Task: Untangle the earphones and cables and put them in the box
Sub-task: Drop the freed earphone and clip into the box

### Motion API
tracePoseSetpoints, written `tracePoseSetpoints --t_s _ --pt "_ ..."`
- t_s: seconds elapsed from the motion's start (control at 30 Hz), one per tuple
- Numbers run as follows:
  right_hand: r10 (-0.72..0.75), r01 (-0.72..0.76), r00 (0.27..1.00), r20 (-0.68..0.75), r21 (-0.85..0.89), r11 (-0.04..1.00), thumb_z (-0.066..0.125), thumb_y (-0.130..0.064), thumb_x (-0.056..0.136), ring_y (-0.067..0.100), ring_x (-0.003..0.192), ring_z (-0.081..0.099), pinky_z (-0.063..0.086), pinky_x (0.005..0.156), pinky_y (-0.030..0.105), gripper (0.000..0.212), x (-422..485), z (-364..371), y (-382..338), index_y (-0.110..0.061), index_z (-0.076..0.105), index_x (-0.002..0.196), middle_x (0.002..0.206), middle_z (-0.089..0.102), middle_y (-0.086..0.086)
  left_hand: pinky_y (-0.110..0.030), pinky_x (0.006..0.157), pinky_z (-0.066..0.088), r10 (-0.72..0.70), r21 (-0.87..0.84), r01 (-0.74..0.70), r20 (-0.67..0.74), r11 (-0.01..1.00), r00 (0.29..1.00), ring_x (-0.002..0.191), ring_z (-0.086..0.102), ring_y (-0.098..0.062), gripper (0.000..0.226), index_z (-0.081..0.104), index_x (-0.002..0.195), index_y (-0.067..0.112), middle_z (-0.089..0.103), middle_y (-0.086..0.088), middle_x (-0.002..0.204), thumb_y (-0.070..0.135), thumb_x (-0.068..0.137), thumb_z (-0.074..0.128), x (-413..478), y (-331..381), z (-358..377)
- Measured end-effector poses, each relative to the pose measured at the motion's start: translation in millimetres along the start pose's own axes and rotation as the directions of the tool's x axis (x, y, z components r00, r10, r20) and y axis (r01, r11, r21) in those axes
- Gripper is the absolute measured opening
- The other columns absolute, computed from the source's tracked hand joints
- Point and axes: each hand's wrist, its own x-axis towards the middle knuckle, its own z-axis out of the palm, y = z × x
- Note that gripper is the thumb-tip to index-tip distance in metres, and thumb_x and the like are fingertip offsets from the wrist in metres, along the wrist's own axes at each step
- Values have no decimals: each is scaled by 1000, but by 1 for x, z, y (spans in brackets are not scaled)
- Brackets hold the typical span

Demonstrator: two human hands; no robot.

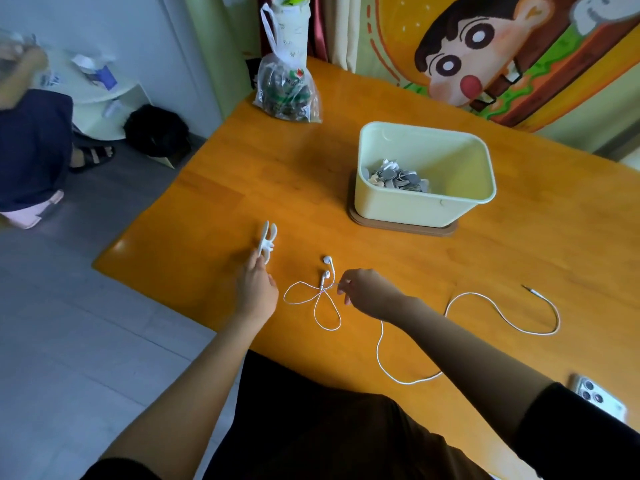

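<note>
Left grip (257, 289) pinches a white rabbit-shaped cable winder (267, 241). Right grip (367, 293) pinches the cord of the white earphones (326, 274), which lie loosely looped on the desk (277, 174), near the pale yellow box (415, 213).

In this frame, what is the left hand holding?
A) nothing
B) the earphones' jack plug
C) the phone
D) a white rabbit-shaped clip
D: the left hand grips the white clip; the right hand pinches the earphone cable, the jack plug lies loose on the table, and the phone sits untouched.
</note>
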Motion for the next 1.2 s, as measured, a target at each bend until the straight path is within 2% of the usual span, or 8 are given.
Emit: tracePoseSetpoints --t_s 0.17,0.33,0.43,0.67,0.83,0.93,1.03,1.2 --pt "106 -101 992 -68 62 993 39 -9 99 25 93 63 53 77 37 24 -13 0 22 -10 59 113 103 67 8 -33 107 30 217 28 -225 167 974 962 131 36 -23 33 56 127 9 46 -7 140 10 100 37 -29 32 28" --pt "125 -115 987 -103 96 989 37 -16 101 23 91 63 50 77 33 28 -31 2 37 -10 63 106 99 67 6 -33 93 43 242 -165 -243 -25 956 970 111 49 -22 22 54 116 7 51 -8 122 6 97 44 -47 72 21" --pt "120 -102 984 -133 132 986 38 -19 101 21 88 62 51 78 34 28 -39 1 39 -11 64 104 94 65 3 -26 81 37 336 -212 -347 -88 913 938 101 51 -23 13 55 105 6 54 -9 111 8 97 44 -53 91 14" --pt "126 -86 963 -238 171 981 41 -19 100 14 75 57 45 66 25 24 -55 -6 43 -13 65 100 87 65 1 -32 88 43 447 -98 -438 91 893 890 108 49 -23 24 48 122 13 54 -7 121 23 101 40 -55 108 13" --pt "128 -88 959 -252 164 983 43 -14 98 18 79 61 47 69 29 23 -71 -8 46 -13 65 101 91 69 3 -31 97 39 556 -243 -516 143 821 819 120 48 -23 35 45 134 11 53 -7 132 20 99 46 -57 123 6" --pt "103 -51 942 -318 169 984 43 -4 92 26 80 61 49 70 38 24 -76 -11 46 -12 65 96 86 68 6 -40 82 47 585 -397 -444 387 803 713 92 59 -23 25 53 120 14 65 -6 103 26 102 39 -62 134 6" --pt "122 -42 911 -394 206 978 43 -9 96 19 68 55 43 62 31 23 -80 -17 53 -12 65 92 73 60 -1 -24 57 40 560 -435 -375 461 819 688 60 49 -10 26 54 113 14 54 3 69 27 104 34 -62 132 7" --pt "294 -200 842 -453 245 949 42 -13 97 11 51 42 28 45 25 26 -92 -31 90 -13 67 90 61 49 -7 -29 60 35 500 -345 -365 514 864 697 61 43 -11 32 60 99 14 46 4 68 22 105 30 -52 116 7"
